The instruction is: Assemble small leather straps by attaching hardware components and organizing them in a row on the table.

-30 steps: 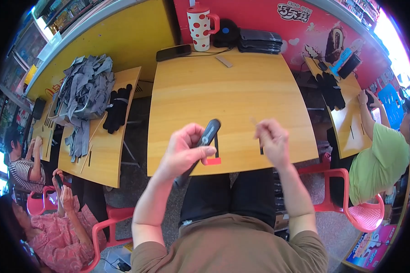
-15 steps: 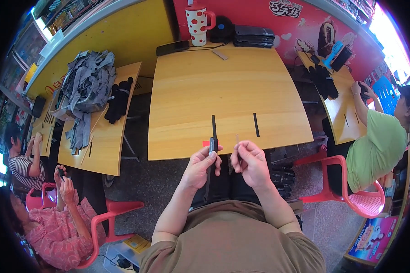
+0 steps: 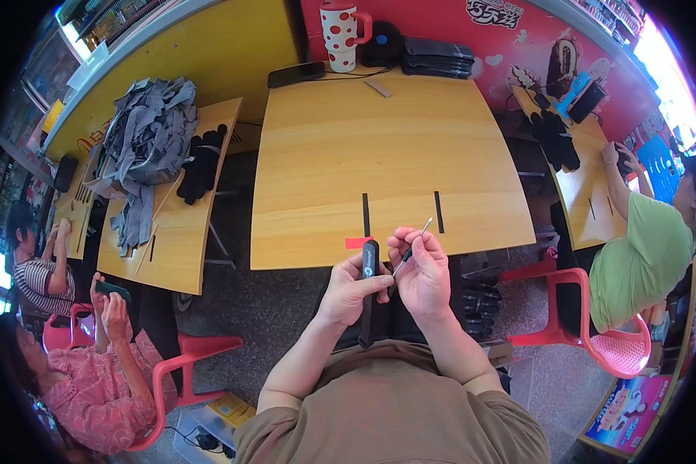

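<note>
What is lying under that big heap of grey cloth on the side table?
The grey cloth heap rests on a slanted wooden side table, beside black gloves. Strips hang over its edge. Whatever lies beneath the pile is covered and cannot be seen.

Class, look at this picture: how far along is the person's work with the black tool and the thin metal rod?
Done: the black tool is off the wooden table and gripped upright in the left hand. In hand: the right hand pinches a thin metal rod beside the tool. Left: the rod appears not yet seated in the tool, though their contact is hard to make out.
</note>
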Available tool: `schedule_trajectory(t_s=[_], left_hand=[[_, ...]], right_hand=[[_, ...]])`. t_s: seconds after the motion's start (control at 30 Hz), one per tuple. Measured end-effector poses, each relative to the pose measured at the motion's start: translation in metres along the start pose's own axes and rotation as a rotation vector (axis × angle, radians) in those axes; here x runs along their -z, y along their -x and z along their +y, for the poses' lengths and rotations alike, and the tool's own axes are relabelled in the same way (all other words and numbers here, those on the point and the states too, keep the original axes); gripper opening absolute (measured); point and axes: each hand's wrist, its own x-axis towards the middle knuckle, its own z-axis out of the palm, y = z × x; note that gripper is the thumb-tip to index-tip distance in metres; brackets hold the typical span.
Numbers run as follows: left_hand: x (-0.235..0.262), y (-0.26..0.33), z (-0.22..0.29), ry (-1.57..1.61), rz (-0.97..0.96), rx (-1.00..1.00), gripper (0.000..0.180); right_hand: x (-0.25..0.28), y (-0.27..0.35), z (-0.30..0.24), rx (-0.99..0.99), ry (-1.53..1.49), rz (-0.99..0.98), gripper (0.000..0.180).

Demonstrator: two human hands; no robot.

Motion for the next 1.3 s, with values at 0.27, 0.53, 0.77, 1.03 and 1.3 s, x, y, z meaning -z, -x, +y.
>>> schedule_trajectory(t_s=[0.27, 0.53, 0.77, 1.03, 1.3], left_hand=[[0.006, -0.002, 0.005, -0.199, -0.004, -0.013, 0.022], [0.024, -0.006, 0.002, -0.223, -0.087, 0.032, 0.018], [0.027, -0.006, 0.001, 0.018, -0.035, 0.068, 0.039], [0.032, -0.002, 0.003, 0.177, -0.139, 0.091, 0.035], [0.034, -0.001, 0.003, 0.133, -0.088, 0.066, 0.030]], right_hand=[[0.002, 0.005, -0.035, 0.997, 1.596, -0.075, 0.040], [0.010, 0.007, -0.041, 0.721, 2.097, -0.707, 0.016], [0.014, 0.018, -0.015, 0.344, 1.638, -0.285, 0.009], [-0.005, 0.014, -0.006, 0.404, 1.821, -0.330, 0.012], [-0.025, 0.014, -0.004, 0.356, 1.705, -0.295, 0.013]])
